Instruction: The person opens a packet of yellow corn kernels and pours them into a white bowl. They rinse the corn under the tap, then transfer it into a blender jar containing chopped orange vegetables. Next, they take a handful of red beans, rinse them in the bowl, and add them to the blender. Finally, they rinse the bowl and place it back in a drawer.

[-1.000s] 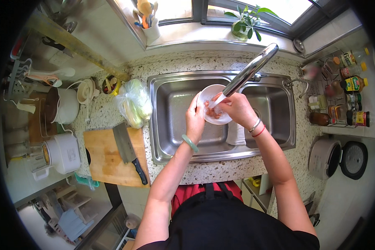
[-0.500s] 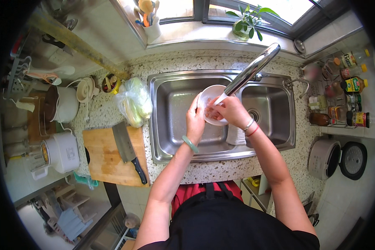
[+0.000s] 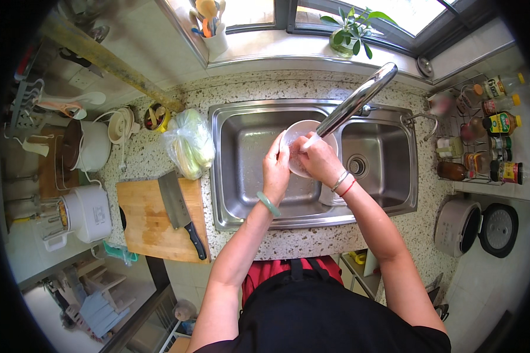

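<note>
A white bowl is held over the left basin of the steel sink, beneath the faucet. My left hand grips its left side, fingers along the outside and thumb near the rim. Inside the bowl, the curled fingers of my right hand are down among wet pinkish pieces, perhaps raw meat; my knuckles hide most of them. Water from the spout runs onto the hand and bowl. Whether a piece is pinched in the right fingers is hidden. A white cloth-like item lies by the divider, below my right wrist.
Left of the sink, a cleaver lies on a wooden cutting board. Behind it sits a plastic bag of green vegetables. A rack of bottles and jars and an open-lidded rice cooker stand at the right.
My right hand has shifted down and inward, its fingers now curled deeper in the bowl and covering more of the pinkish pieces. The left hand keeps its hold on the bowl.
</note>
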`<state>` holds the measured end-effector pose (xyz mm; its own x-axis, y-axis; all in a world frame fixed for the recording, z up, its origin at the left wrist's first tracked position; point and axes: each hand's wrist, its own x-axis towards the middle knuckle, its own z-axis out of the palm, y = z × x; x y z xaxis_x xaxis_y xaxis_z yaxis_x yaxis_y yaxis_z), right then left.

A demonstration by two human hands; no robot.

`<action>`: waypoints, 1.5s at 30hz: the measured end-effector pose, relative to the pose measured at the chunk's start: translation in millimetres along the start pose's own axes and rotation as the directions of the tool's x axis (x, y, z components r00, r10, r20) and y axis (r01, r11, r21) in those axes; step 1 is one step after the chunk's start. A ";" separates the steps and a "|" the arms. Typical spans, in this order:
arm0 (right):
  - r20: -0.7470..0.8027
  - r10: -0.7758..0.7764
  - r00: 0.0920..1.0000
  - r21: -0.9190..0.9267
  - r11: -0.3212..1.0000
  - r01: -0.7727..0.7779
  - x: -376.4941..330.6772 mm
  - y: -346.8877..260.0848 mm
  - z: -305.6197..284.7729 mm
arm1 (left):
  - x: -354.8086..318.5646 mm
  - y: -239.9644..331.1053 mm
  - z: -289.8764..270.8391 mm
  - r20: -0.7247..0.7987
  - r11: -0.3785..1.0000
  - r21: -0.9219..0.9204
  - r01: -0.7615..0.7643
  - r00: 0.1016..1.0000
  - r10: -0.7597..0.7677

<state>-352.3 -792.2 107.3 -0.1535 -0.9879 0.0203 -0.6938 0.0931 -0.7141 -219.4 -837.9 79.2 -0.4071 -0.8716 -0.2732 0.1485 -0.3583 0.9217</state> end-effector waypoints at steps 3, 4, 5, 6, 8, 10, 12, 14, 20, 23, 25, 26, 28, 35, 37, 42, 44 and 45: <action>0.050 0.088 0.995 0.192 0.977 -0.096 -0.3 -3.2 -13.4 | 0.1 -2.7 -1.8 0.004 1.000 -0.021 0.008 1.000 -0.008; 0.095 0.162 0.982 0.253 0.950 -0.181 -0.4 -13.1 -26.2 | -0.3 -4.2 -3.2 -0.001 0.999 -0.040 0.013 1.000 -0.013; 0.139 0.235 0.962 0.306 0.914 -0.267 -0.9 -20.3 -37.5 | -0.1 -4.1 -2.4 -0.003 0.999 -0.054 0.004 1.000 -0.004; 0.113 0.186 0.976 0.302 0.930 -0.212 -1.9 -20.5 -42.8 | 0.5 -3.5 -1.7 -0.005 0.998 -0.068 -0.005 1.000 0.005; 0.053 0.088 0.995 0.286 0.953 -0.099 -3.6 -19.0 -51.7 | 1.6 -3.0 -0.2 -0.005 0.997 -0.081 -0.005 1.000 0.005; -0.025 0.129 0.991 0.310 0.944 -0.115 -3.7 -20.3 -50.5 | 2.0 -3.7 0.9 0.000 0.997 -0.076 0.012 1.000 -0.012; -0.075 0.256 0.964 0.241 0.942 -0.232 -2.3 -28.0 -56.2 | 2.2 -4.7 2.0 0.009 0.997 -0.075 -0.007 1.000 0.008; -0.174 0.376 0.910 0.580 0.786 -0.214 -3.5 -3.3 -49.6 | 2.0 -7.2 1.1 0.002 0.997 -0.076 -0.012 1.000 0.012; -0.437 0.803 0.404 0.860 0.505 -0.073 -1.7 84.7 -84.3 | -2.4 -6.1 -0.8 -0.016 0.995 -0.098 0.029 0.999 -0.031; -0.415 0.762 0.498 0.874 0.486 -0.015 8.7 128.7 -86.6 | -3.4 -4.2 0.5 -0.009 0.996 -0.084 0.029 1.000 -0.030; -0.470 0.703 0.534 0.831 0.556 0.000 7.2 133.6 -79.8 | -4.8 -6.0 -0.5 -0.009 0.996 -0.088 0.031 0.999 -0.032; -0.491 0.671 0.556 0.810 0.587 0.007 10.2 127.4 -74.8 | -5.4 -8.2 -3.2 -0.011 0.996 -0.082 0.028 1.000 -0.029; -0.503 0.653 0.565 0.782 0.623 -0.025 2.3 112.5 -66.9 | -6.6 -13.0 -8.2 -0.011 0.997 -0.070 0.022 1.000 -0.022; -0.296 0.601 0.742 0.913 0.407 0.033 -28.7 51.8 -9.9 | -13.3 -4.9 -13.8 -0.017 0.997 -0.069 0.042 0.999 -0.043; -0.353 0.541 0.763 0.817 0.575 -0.030 -32.4 24.8 1.6 | -16.4 -1.1 -21.5 -0.029 0.998 -0.037 0.049 0.998 -0.050; -0.496 0.153 0.855 0.336 0.942 0.026 -25.2 -13.7 7.9 | -23.4 13.5 -36.8 -0.046 0.999 0.013 0.050 0.998 -0.049; -0.444 0.195 0.875 0.424 0.906 0.013 -21.2 -19.5 11.1 | -25.8 16.9 -42.7 -0.066 0.998 0.012 0.065 0.996 -0.064; -0.415 0.231 0.880 0.489 0.872 0.001 -20.6 -18.6 13.5 | -27.4 17.9 -45.6 -0.078 0.998 0.021 0.063 0.995 -0.062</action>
<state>-326.8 -775.2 110.8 -0.5871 -0.7968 0.1429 -0.2614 0.0195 -0.9650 -164.4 -835.7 90.6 -0.3435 -0.8714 -0.3503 0.1039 -0.4060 0.9080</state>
